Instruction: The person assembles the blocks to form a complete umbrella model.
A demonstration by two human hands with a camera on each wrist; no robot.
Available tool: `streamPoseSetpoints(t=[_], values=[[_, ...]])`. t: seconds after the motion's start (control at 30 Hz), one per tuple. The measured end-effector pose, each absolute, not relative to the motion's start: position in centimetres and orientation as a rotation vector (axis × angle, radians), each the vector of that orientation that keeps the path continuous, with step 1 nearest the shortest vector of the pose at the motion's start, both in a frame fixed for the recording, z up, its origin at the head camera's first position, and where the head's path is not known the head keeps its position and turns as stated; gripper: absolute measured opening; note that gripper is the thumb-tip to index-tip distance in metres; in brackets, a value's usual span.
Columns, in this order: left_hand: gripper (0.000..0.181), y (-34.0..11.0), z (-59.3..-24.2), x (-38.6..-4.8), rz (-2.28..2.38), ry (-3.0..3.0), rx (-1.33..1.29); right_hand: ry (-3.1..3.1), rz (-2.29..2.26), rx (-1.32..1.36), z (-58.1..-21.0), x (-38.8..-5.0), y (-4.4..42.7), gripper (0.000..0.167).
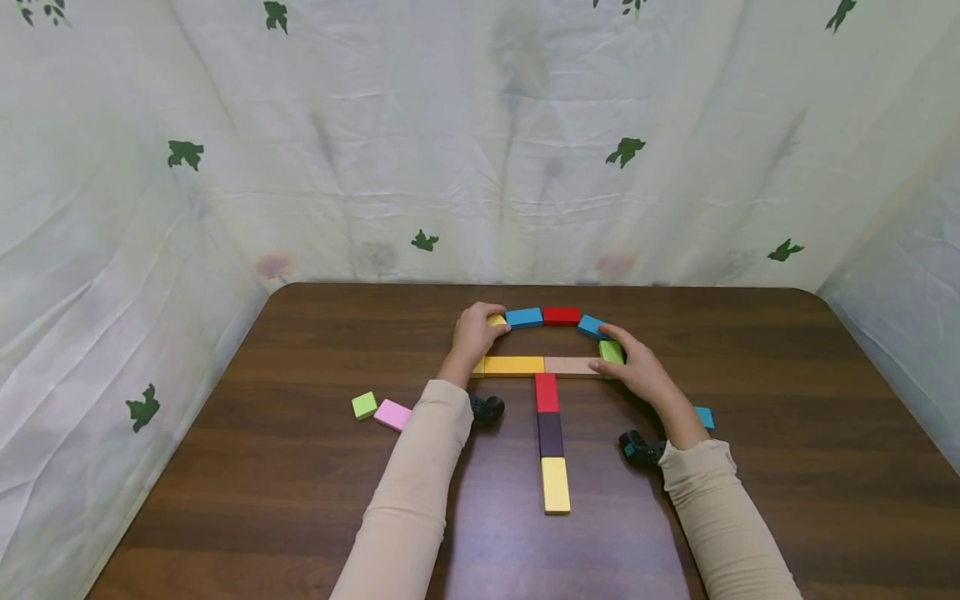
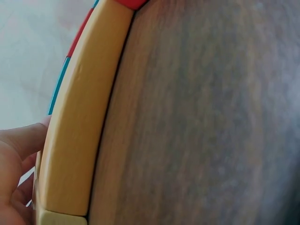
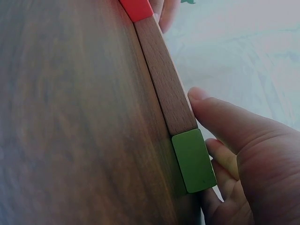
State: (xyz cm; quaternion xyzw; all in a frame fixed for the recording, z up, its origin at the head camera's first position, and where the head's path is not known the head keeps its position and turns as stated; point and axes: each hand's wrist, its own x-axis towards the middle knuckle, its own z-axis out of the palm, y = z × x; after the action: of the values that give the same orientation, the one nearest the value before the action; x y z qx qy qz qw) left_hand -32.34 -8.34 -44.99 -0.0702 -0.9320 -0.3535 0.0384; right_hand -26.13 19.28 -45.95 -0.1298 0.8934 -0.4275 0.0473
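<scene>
My left hand [image 1: 474, 335] is at the left end of an arc of blocks, pinching a yellow block [image 1: 496, 320] between thumb and fingers. Beside it lie a blue block [image 1: 524, 317] and a red block [image 1: 561, 317]. On the right, my right hand [image 1: 641, 367] spreads around a green block [image 1: 611, 352]. Its index finger touches another blue block [image 1: 592, 327], while the thumb rests by the plain wood block [image 1: 573, 367]. The right wrist view shows the thumb above that wood block, with other fingers behind the green block [image 3: 194, 161]. A long yellow block [image 2: 82, 117] fills the left wrist view.
A column of red [image 1: 547, 392], dark purple [image 1: 550, 435] and pale yellow [image 1: 555, 485] blocks runs toward me. Loose green [image 1: 364, 405] and pink [image 1: 392, 414] blocks lie left; a blue block [image 1: 703, 417] lies right. White patterned cloth [image 1: 525, 167] hangs behind the table.
</scene>
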Motion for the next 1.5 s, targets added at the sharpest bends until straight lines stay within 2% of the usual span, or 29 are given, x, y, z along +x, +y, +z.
streamPoseSetpoints(t=[0.43,0.77,1.2,1.5], values=[[0.041,-8.8,-44.4,-32.2,-1.177,-2.83,-0.236,2.729,-1.346,-0.401,-46.1,-26.3,19.2,0.075],[0.05,-10.7,-41.8,-30.8,-1.161,-2.734,-0.394,2.733,-1.453,-0.428,-44.9,-26.0,18.9,0.073],[0.061,-13.7,-38.6,-26.7,-1.099,-2.616,-0.51,2.872,-1.38,-0.486,-41.9,-24.1,19.0,0.078],[0.069,-16.6,-38.0,-23.1,-1.031,-2.497,-0.539,2.966,-1.345,-0.574,-40.4,-21.8,20.7,0.077]])
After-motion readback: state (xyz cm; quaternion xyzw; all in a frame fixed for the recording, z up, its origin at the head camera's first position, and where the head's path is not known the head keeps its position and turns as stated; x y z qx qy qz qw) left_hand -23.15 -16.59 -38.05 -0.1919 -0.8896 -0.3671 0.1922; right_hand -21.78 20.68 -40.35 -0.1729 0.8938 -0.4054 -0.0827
